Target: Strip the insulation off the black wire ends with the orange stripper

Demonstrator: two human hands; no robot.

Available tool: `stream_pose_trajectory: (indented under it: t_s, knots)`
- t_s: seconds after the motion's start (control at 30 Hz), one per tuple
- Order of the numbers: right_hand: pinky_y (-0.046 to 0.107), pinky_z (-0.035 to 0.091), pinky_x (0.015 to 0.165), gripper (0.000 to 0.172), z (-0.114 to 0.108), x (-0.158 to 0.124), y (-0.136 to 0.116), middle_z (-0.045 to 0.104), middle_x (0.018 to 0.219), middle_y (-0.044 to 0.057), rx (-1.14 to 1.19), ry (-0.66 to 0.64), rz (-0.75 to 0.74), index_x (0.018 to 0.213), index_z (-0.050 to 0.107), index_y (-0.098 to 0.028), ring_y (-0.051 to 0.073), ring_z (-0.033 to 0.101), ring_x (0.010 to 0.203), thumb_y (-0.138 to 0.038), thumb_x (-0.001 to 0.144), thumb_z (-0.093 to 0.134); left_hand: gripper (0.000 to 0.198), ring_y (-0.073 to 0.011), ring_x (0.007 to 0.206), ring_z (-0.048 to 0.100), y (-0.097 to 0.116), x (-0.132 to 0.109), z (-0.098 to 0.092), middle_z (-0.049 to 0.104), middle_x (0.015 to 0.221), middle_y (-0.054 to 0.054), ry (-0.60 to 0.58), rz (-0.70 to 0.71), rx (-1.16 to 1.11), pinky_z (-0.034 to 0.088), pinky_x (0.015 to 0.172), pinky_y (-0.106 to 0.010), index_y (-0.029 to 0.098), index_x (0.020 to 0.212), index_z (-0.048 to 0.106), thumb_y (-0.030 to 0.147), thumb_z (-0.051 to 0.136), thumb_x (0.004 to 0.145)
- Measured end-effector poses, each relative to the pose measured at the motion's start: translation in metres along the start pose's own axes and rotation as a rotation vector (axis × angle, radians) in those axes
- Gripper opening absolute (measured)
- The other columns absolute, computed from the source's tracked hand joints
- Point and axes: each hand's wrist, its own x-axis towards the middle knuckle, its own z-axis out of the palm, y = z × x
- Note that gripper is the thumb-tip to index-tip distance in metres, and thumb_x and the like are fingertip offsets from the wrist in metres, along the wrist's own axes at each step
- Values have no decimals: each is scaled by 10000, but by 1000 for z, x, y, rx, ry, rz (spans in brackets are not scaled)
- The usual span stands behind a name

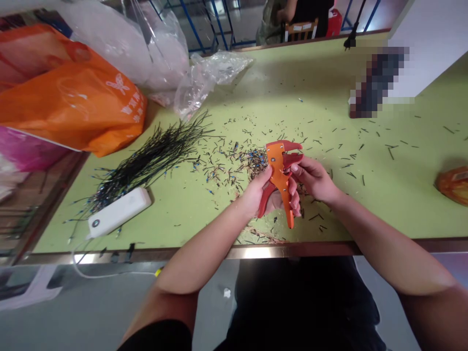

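An orange and red wire stripper (278, 168) is gripped in my left hand (261, 192), its jaws pointing up and to the right. The left fingers wrap round its handles. My right hand (312, 178) is closed in a pinch against the lower jaw; whatever lies between its fingertips is hidden. Beneath and beside the tool, short cut wire pieces (223, 168) are scattered, some with blue ends, heaped thickest just left of the jaws. A long bundle of black wires (157, 153) lies to the left.
On the bundle's near end rests a white power bank (120, 212) with a cable. Orange bag (73, 97) and clear plastic bags (208, 73) crowd the left back. A white box-like object (431, 44) stands at right, near an amber object (455, 185). A person (309, 12) is beyond the table.
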Motion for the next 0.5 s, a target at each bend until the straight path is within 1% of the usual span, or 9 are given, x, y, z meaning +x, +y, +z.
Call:
stream_pose_trajectory:
  t_s: [0.1,0.2,0.3,0.4,0.5]
  knots:
    - [271,523,694,317,1,1,-1,614,769,-14,10,43,-27,950,692,-209,127,621,746,-508,1033,628,739,-265,665,721,1,0,0,678,678,-87,13,0,23,620,710,-450,172,808,619,900,495,852]
    - [277,525,734,328,2,2,-1,618,786,-12,-21,41,-41,919,692,-206,125,614,761,-507,1032,627,748,-250,645,705,3,1,4,657,655,-71,27,20,29,616,695,-440,171,806,630,902,478,861]
    - [283,524,726,338,3,1,0,622,789,-8,-28,58,-30,909,683,-209,130,611,755,-516,1035,617,726,-220,609,682,4,3,9,628,625,-49,31,45,42,604,664,-402,175,762,618,884,498,870]
    - [285,521,688,342,5,0,2,613,779,-6,-21,62,-13,918,670,-219,144,609,753,-536,1032,611,692,-185,537,633,3,5,12,580,567,-18,35,76,51,579,604,-358,183,706,590,857,556,860]
    - [279,509,666,365,6,1,4,610,795,-6,-32,62,-44,901,665,-217,134,578,729,-561,1016,627,666,-153,458,574,1,7,13,548,526,8,29,100,34,541,531,-316,183,682,577,828,628,840]
